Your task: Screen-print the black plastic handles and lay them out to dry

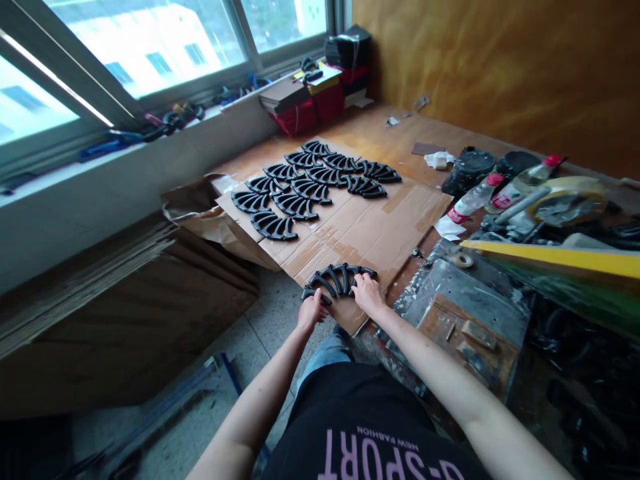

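Observation:
A black fan-shaped ribbed piece point(336, 279) lies over the near corner of a flat cardboard sheet point(360, 230). My left hand point(313, 310) has its fingers closed on the left end of this piece. At the right end, my right hand point(369, 292) grips it with bent fingers. Farther back on the cardboard, several similar black fan-shaped pieces point(274, 227) lie in slanting rows, close together or touching.
On the right stand bottles with red caps point(467, 200), a tape roll point(570, 200) and a dark metal plate point(470, 313). Red boxes point(300, 117) sit by the window at the back. Stacked cardboard point(125, 300) leans at the left, beside the table's edge.

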The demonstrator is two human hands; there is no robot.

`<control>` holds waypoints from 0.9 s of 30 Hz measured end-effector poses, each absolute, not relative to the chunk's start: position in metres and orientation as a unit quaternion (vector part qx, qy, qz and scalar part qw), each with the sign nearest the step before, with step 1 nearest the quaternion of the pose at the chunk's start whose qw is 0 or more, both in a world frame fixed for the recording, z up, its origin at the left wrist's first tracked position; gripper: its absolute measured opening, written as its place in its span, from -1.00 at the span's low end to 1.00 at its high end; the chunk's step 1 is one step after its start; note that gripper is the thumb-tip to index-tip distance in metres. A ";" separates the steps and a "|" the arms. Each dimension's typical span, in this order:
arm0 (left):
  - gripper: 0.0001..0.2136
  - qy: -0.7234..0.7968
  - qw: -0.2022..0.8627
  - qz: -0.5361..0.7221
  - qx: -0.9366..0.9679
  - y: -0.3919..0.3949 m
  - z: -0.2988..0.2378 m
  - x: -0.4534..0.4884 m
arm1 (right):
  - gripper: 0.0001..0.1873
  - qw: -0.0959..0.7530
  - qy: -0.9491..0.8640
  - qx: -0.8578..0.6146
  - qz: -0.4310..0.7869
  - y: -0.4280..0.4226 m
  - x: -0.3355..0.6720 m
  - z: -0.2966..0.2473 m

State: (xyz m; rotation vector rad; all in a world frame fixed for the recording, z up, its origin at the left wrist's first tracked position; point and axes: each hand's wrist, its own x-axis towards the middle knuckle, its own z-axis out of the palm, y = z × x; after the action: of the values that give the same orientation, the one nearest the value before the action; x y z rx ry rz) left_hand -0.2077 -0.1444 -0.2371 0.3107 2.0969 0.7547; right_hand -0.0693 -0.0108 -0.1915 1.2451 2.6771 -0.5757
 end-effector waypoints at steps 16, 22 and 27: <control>-0.48 0.909 0.281 0.086 0.296 -0.073 -0.218 -0.276 | -0.60 0.113 0.845 0.488 -0.188 0.008 -0.091 -0.193; -0.47 0.923 0.211 0.144 0.289 -0.075 -0.220 -0.244 | -0.63 0.131 0.854 0.466 -0.192 0.012 -0.103 -0.187; -0.54 0.913 0.225 0.119 0.319 -0.066 -0.222 -0.245 | -0.65 0.133 0.852 0.472 -0.184 0.014 -0.109 -0.185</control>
State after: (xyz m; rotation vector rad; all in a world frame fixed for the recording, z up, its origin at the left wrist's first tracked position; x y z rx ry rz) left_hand -0.2452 -0.0663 -0.2222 0.8811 2.5171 0.3293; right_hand -0.1094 0.0137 -0.1847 1.3698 2.4717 -0.5329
